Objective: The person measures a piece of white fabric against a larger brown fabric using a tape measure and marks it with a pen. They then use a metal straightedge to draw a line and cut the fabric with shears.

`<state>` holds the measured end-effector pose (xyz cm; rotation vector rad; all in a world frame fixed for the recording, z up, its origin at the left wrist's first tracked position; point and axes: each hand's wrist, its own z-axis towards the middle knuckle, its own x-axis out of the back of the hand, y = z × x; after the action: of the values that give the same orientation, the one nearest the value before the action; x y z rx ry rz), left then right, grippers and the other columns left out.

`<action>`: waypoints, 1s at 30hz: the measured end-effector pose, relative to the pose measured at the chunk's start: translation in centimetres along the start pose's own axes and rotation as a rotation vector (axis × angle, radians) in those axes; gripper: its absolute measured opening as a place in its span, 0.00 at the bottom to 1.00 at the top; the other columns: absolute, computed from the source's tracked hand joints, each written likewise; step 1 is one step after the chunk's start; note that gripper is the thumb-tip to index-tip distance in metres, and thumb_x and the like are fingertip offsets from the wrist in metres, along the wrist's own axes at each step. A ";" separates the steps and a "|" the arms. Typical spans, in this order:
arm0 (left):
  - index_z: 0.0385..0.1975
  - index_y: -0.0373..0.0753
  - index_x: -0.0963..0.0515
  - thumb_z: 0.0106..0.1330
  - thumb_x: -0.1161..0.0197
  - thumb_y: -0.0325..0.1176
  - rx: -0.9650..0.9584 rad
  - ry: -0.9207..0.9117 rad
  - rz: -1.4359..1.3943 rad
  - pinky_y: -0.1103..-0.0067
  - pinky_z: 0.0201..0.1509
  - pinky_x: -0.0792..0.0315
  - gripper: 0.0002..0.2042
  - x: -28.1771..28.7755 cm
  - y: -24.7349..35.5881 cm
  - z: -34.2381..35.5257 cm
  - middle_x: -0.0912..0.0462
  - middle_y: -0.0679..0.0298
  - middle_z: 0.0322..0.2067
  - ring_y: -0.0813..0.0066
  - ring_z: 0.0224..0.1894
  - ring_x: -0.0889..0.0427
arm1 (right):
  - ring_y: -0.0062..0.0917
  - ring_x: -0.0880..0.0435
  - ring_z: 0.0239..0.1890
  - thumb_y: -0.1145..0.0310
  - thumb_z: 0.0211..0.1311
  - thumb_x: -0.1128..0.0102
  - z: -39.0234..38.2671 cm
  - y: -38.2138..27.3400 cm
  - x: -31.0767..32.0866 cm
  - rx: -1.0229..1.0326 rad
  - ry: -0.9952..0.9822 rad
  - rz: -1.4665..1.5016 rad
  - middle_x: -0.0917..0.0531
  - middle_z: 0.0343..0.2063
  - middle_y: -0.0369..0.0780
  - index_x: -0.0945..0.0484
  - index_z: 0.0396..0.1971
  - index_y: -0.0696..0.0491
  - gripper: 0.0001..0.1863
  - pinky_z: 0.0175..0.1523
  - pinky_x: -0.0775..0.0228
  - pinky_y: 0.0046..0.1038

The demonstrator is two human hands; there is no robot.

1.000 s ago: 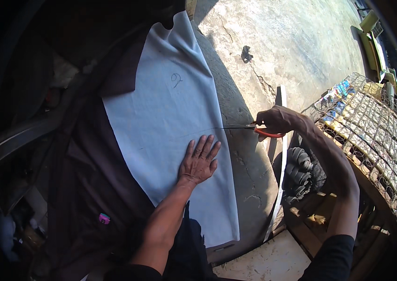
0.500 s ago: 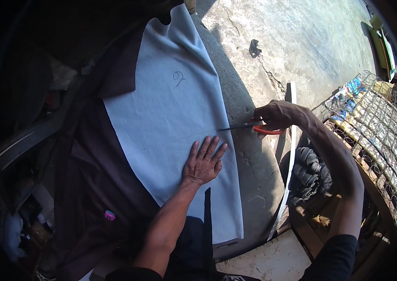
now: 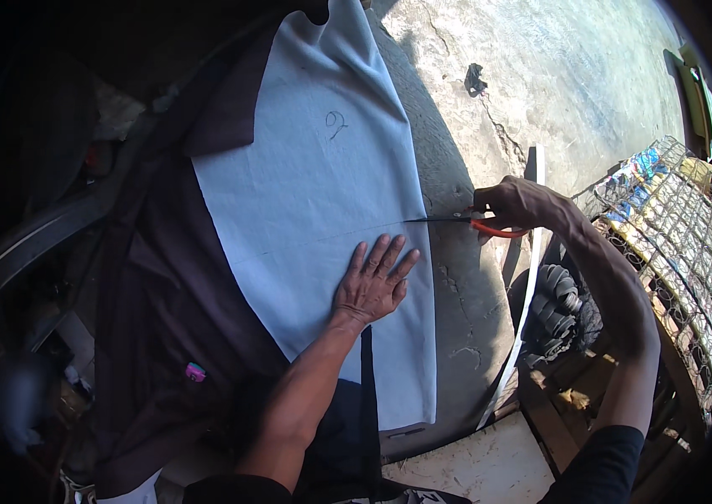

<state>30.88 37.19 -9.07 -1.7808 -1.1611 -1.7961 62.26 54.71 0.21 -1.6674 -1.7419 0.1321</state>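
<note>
A large piece of pale blue-white cloth (image 3: 305,185) lies spread in front of me, with a thin drawn line running across it and a looped mark higher up. My left hand (image 3: 374,281) rests flat on the cloth just below that line, fingers spread. In my right hand (image 3: 511,206), past the cloth's right edge, is a pair of scissors (image 3: 499,229) with red-orange handles. The dark blades point left and reach over the edge at the line's right end; I cannot tell how far apart they are. Dark brown material (image 3: 171,260) lies along the cloth's left side.
A small pink object (image 3: 195,372) sits on the brown material. Toward the right are a white strip (image 3: 532,260), a dark coiled bundle (image 3: 556,294) and a wire-mesh frame (image 3: 675,227). Cracked concrete floor (image 3: 574,76) stretches beyond, with a black scrap (image 3: 475,80) on it.
The whole view has shifted slightly, so the cloth appears a little farther up and right. My left hand stays flat on it, and the scissors remain at the cloth's right edge.
</note>
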 end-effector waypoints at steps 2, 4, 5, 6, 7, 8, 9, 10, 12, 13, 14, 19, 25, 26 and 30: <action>0.78 0.62 0.52 0.73 0.57 0.50 0.007 -0.002 0.008 0.55 0.80 0.66 0.32 0.0 -0.2 -0.2 0.57 0.64 0.79 0.63 0.81 0.61 | 0.36 0.13 0.30 0.50 0.66 0.34 0.1 0.1 -0.1 0.029 0.009 0.006 0.13 0.27 0.43 0.17 0.43 0.52 0.20 0.35 0.24 0.37; 0.78 0.62 0.51 0.73 0.57 0.50 0.011 0.004 0.025 0.55 0.80 0.66 0.32 -0.1 -0.4 -0.5 0.57 0.64 0.79 0.63 0.81 0.61 | 0.37 0.12 0.31 0.49 0.65 0.34 0.7 -0.3 -0.3 0.057 0.033 0.028 0.13 0.27 0.43 0.17 0.43 0.52 0.20 0.36 0.24 0.38; 0.78 0.62 0.51 0.73 0.57 0.50 0.020 -0.001 0.032 0.55 0.80 0.66 0.32 0.0 -0.7 -0.8 0.57 0.64 0.79 0.63 0.81 0.61 | 0.37 0.12 0.31 0.49 0.65 0.34 1.1 -0.6 -0.5 0.069 0.031 0.028 0.13 0.27 0.43 0.17 0.43 0.52 0.20 0.36 0.24 0.38; 0.78 0.62 0.51 0.73 0.57 0.50 0.008 0.000 0.007 0.55 0.80 0.66 0.32 0.0 -0.3 -0.5 0.56 0.64 0.79 0.63 0.81 0.60 | 0.36 0.12 0.31 0.49 0.65 0.34 0.3 -1.3 -0.3 0.054 0.030 0.002 0.12 0.29 0.43 0.17 0.44 0.51 0.20 0.36 0.24 0.38; 0.78 0.62 0.50 0.73 0.57 0.50 -0.003 0.000 -0.018 0.54 0.80 0.66 0.32 0.0 0.0 -0.1 0.56 0.64 0.79 0.63 0.81 0.60 | 0.36 0.12 0.32 0.49 0.65 0.35 -0.3 -2.0 0.1 0.038 0.027 -0.023 0.12 0.30 0.43 0.17 0.45 0.51 0.20 0.37 0.23 0.38; 0.78 0.62 0.50 0.73 0.57 0.50 -0.019 0.010 -0.035 0.54 0.80 0.66 0.32 -0.1 0.4 0.4 0.56 0.64 0.79 0.63 0.81 0.60 | 0.36 0.12 0.32 0.49 0.65 0.35 -0.9 -2.5 0.5 0.013 0.027 -0.025 0.12 0.30 0.43 0.17 0.45 0.51 0.20 0.37 0.23 0.38; 0.78 0.61 0.50 0.73 0.57 0.50 -0.023 0.018 -0.040 0.54 0.80 0.66 0.32 -0.1 0.5 0.6 0.55 0.64 0.79 0.63 0.81 0.60 | 0.37 0.12 0.32 0.48 0.65 0.34 -0.7 -2.9 0.7 -0.015 -0.003 -0.019 0.12 0.30 0.43 0.17 0.46 0.50 0.21 0.37 0.23 0.38; 0.77 0.61 0.50 0.73 0.56 0.50 -0.029 0.027 -0.047 0.54 0.80 0.66 0.32 -0.1 0.7 0.8 0.55 0.64 0.79 0.63 0.81 0.60 | 0.37 0.12 0.33 0.48 0.64 0.34 -0.8 -3.1 0.8 -0.047 -0.032 -0.014 0.12 0.30 0.43 0.17 0.46 0.50 0.21 0.38 0.23 0.39; 0.77 0.61 0.49 0.73 0.56 0.49 0.021 -0.007 0.014 0.54 0.80 0.66 0.32 -0.1 -0.7 -0.7 0.55 0.64 0.79 0.63 0.81 0.60 | 0.38 0.12 0.32 0.47 0.64 0.33 2.7 -1.9 -0.8 0.083 0.007 0.039 0.12 0.29 0.43 0.17 0.45 0.50 0.22 0.38 0.23 0.39; 0.77 0.61 0.49 0.73 0.56 0.49 0.025 -0.005 0.012 0.54 0.80 0.66 0.31 -0.1 -0.9 -1.0 0.55 0.64 0.79 0.63 0.81 0.60 | 0.39 0.12 0.32 0.47 0.63 0.33 3.2 -1.6 -1.3 0.127 0.038 0.083 0.13 0.29 0.43 0.17 0.45 0.50 0.22 0.37 0.23 0.39; 0.77 0.61 0.49 0.73 0.56 0.49 0.038 -0.011 0.015 0.54 0.80 0.66 0.31 -0.1 -1.1 -1.4 0.55 0.64 0.79 0.63 0.81 0.60 | 0.39 0.12 0.32 0.47 0.63 0.33 3.8 -1.1 -1.6 0.139 0.031 0.082 0.13 0.29 0.43 0.17 0.45 0.50 0.22 0.37 0.23 0.39; 0.77 0.62 0.48 0.73 0.55 0.48 -0.021 0.012 -0.048 0.53 0.80 0.65 0.31 -0.1 0.1 0.1 0.54 0.64 0.79 0.63 0.81 0.59 | 0.39 0.13 0.31 0.46 0.63 0.33 0.6 -2.8 0.4 0.035 -0.016 -0.017 0.14 0.27 0.43 0.17 0.42 0.51 0.22 0.37 0.25 0.39; 0.76 0.62 0.46 0.72 0.54 0.48 -0.014 0.022 -0.055 0.53 0.80 0.65 0.31 -0.1 -0.3 -0.3 0.53 0.65 0.79 0.64 0.80 0.58 | 0.38 0.14 0.30 0.48 0.64 0.34 2.4 -3.8 -0.2 0.045 -0.001 0.018 0.14 0.27 0.43 0.17 0.43 0.49 0.20 0.36 0.25 0.39; 0.76 0.62 0.46 0.72 0.54 0.48 0.001 0.013 -0.041 0.53 0.80 0.65 0.31 -0.1 -0.8 -0.6 0.53 0.65 0.79 0.64 0.80 0.58 | 0.38 0.14 0.30 0.48 0.64 0.34 3.2 -3.8 -0.4 0.068 -0.002 0.019 0.14 0.27 0.43 0.17 0.43 0.49 0.20 0.36 0.25 0.39; 0.76 0.62 0.46 0.72 0.53 0.47 -0.005 0.042 -0.054 0.53 0.80 0.64 0.31 -0.2 -0.5 -0.5 0.53 0.65 0.78 0.64 0.80 0.57 | 0.38 0.12 0.33 0.50 0.64 0.34 2.9 -3.9 -0.7 0.099 0.031 0.057 0.13 0.31 0.42 0.17 0.47 0.48 0.19 0.38 0.23 0.38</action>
<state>30.23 37.03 -9.35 -1.7218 -1.1997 -1.8590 57.37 54.54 -0.17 -1.6390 -1.6391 0.2142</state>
